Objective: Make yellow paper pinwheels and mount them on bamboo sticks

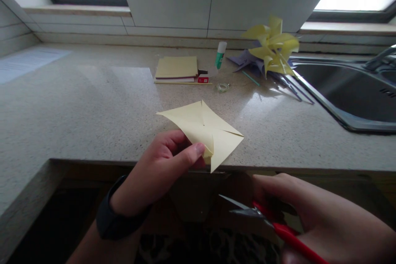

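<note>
Our right hand [321, 208] gripped scissors [283, 231], blades [247, 212] parted; paper [199, 127] sat ahead-left, not touching, pinched in left hand [168, 163].

Kitchen: stainless-steel sink [346, 95] with faucet [382, 57] beyond and right of the left hand's fingers [190, 156]; speckled stone-look worktop [93, 119] extending past them, tiled wall [167, 4] behind.
</note>
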A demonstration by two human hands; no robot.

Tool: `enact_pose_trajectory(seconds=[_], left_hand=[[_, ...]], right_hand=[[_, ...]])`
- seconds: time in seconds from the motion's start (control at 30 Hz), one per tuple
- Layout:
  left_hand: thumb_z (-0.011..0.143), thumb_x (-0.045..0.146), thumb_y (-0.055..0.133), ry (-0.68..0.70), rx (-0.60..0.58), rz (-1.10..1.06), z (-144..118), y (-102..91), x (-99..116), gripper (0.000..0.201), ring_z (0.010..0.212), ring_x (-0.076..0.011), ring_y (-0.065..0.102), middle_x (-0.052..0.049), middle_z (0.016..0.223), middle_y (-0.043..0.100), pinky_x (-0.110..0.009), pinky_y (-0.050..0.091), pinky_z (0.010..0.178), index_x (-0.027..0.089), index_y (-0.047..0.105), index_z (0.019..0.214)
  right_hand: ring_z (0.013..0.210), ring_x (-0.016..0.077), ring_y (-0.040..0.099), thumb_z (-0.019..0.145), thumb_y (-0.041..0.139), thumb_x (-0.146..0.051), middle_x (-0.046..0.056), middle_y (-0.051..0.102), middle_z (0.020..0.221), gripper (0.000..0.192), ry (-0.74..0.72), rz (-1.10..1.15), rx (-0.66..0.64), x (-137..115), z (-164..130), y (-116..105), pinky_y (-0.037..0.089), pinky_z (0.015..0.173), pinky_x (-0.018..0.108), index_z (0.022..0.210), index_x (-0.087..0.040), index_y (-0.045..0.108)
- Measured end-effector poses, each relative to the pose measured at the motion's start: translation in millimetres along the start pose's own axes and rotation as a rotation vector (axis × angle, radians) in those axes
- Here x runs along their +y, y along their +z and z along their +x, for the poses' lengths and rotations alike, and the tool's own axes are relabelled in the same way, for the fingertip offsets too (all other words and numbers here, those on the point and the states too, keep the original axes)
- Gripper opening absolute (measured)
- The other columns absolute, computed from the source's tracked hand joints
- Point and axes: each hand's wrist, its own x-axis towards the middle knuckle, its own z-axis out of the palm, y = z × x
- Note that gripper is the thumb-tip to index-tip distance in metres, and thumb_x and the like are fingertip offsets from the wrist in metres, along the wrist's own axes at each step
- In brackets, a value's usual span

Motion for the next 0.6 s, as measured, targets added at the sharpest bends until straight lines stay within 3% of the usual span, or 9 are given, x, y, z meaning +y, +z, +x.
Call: enact_pose_trajectory(seconds=[0.13, 0.23, 0.37, 0.5, 0.6], left_hand=[[0.092, 0.039, 0.067, -0.011, 0.028, -0.002, -2, 2.5, 0, 0.026, 0.061, -0.0116, 0.064, -0.001, 0.071, 0.073, -0.019, 0.046, 0.055, 0.017, 0.070, 0.078], [0.091, 0.037, 0.069, -0.015, 0.020, 0.052, -4, 2.8, 1, 0.023, 0.065, -0.0127, 0.067, -0.001, 0.074, 0.075, -0.020, 0.049, 0.058, 0.017, 0.071, 0.079], [0.087, 0.032, 0.074, -0.035, 0.007, 0.108, -5, 5.0, 2, 0.014, 0.075, -0.0146, 0.070, -0.002, 0.083, 0.077, -0.021, 0.052, 0.066, 0.017, 0.073, 0.087], [0.082, 0.034, 0.078, -0.030, 0.025, 0.122, -8, 10.3, 3, 0.024, 0.087, -0.0196, 0.071, -0.005, 0.090, 0.077, -0.027, 0.054, 0.075, 0.017, 0.073, 0.098], [0.082, 0.035, 0.079, -0.013, 0.032, 0.142, -11, 12.8, 1, 0.029, 0.089, -0.0214, 0.070, -0.006, 0.088, 0.075, -0.029, 0.054, 0.077, 0.016, 0.072, 0.102]], right_hand=[[0.081, 0.0221, 0.061, 0.051, 0.097, -0.046, 0.003, 0.068, 0.087, 0.054, 0.031, 0.154, -0.009, 3, -1, 6, 0.053, 0.066, 0.027, 0.093, -0.023, 0.073], [0.077, 0.0201, 0.058, 0.053, 0.095, -0.049, 0.003, 0.063, 0.081, 0.050, 0.014, 0.229, 0.035, 11, -3, 12, 0.050, 0.061, 0.026, 0.085, -0.021, 0.068], [0.070, 0.0138, 0.049, 0.071, 0.084, -0.053, 0.001, 0.056, 0.078, 0.043, -0.135, 0.333, 0.219, 22, -4, 19, 0.044, 0.059, 0.023, 0.082, -0.020, 0.059], [0.063, 0.0118, 0.045, 0.079, 0.079, -0.048, -0.001, 0.054, 0.073, 0.035, -0.241, 0.327, 0.380, 12, 0, 28, 0.036, 0.053, 0.023, 0.082, -0.021, 0.058], [0.064, 0.0127, 0.051, 0.083, 0.075, -0.050, 0.000, 0.060, 0.076, 0.034, -0.177, 0.322, 0.507, -5, 6, 36, 0.041, 0.056, 0.025, 0.083, -0.022, 0.057]])
